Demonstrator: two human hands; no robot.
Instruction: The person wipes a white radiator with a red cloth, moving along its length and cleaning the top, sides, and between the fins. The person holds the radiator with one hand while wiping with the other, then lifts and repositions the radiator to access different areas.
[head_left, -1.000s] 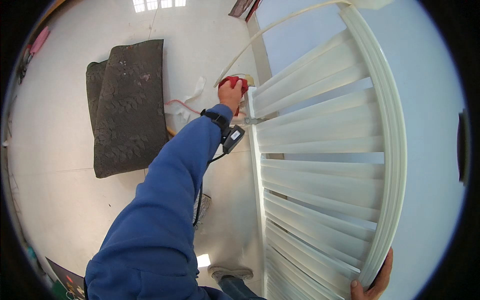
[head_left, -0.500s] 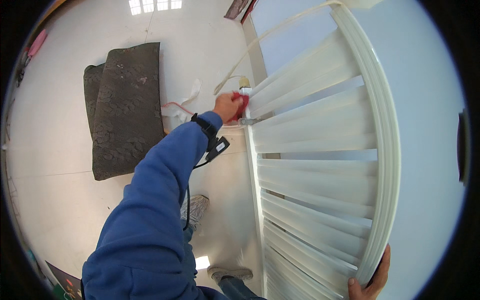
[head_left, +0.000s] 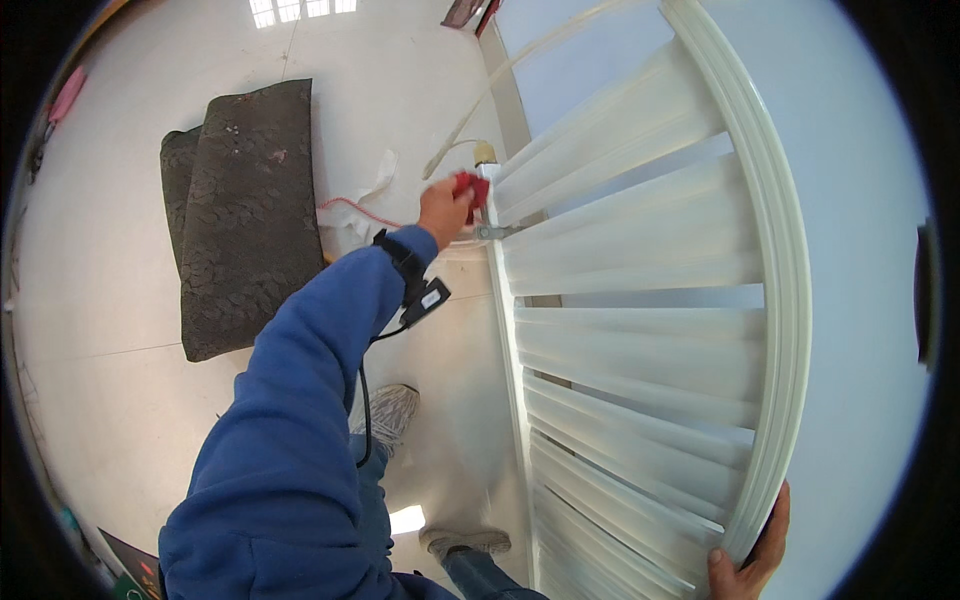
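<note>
A red cloth is bunched in the fingers of my left hand, which is closed around it. The cloth lies against the white lower corner of a tall white slatted radiator, just above a grey fitting and near a yellowish valve cap. At the lower right, my right hand grips the radiator's outer rail, thumb on the slatted side and fingers round the outer side.
To the left, a folded dark patterned mat lies on the pale tiled floor. A red-and-white cord and a crumpled white scrap lie between it and the radiator. A pale hose runs near the wall.
My left hand has shifted slightly left with the red cloth, and more of the cloth shows above the fingers. My right hand keeps its hold on the rail. The whole view has shifted a little.
</note>
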